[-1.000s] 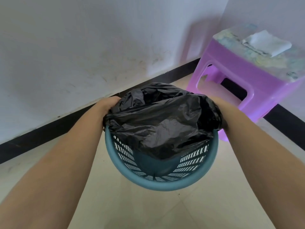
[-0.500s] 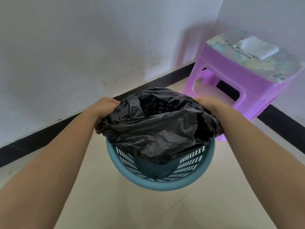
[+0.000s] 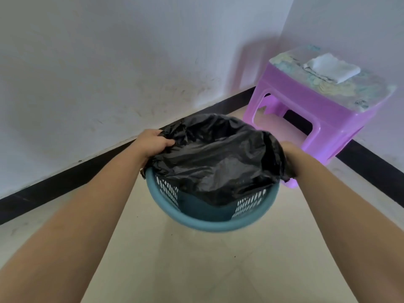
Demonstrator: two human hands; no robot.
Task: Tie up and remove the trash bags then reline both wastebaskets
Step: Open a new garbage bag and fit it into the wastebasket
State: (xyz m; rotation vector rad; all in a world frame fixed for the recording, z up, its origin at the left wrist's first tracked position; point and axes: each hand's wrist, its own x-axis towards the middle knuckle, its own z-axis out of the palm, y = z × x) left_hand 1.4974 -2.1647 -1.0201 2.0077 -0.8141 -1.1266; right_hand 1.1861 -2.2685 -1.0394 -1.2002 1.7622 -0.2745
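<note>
Bag point(image 3: 218, 162) crinkled glossy black film | wastebasket point(image 3: 209, 226) round teal plastic (slotted walls)

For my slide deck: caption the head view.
Left hand and right hand hold a black plastic bag over a blue slotted wastebasket.

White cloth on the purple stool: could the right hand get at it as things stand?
Probably yes, once freed. The right hand is holding the edge of the black bag, but the white cloth lies uncovered on the purple stool with nothing between them.
</note>
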